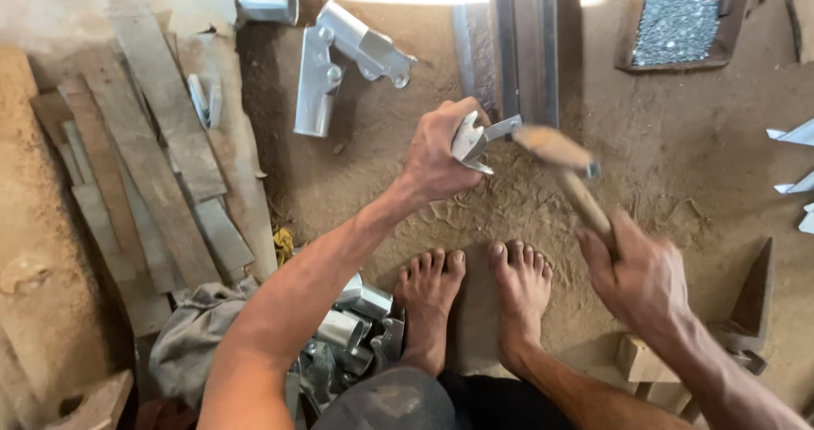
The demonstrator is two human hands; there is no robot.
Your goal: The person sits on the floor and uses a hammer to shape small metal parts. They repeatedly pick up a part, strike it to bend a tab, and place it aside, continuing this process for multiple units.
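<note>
Dirt floor, wood planks, metal brackets nearby

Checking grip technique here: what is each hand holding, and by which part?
Left hand grips a bent metal piece around its body; right hand holds a hammer low on its wooden handle.

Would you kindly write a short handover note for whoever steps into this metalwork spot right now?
Left hand: closed around a small bent metal piece, held above the dirt floor.
Right hand: gripping the wooden handle of a hammer, its head right at the piece.
Finished-looking metal parts are piled by the left foot; two larger hinged brackets lie ahead; a tray of nails sits at the upper right.
Done: cannot tell how many pieces.
Left: the piece in hand is mid-hammering.
</note>
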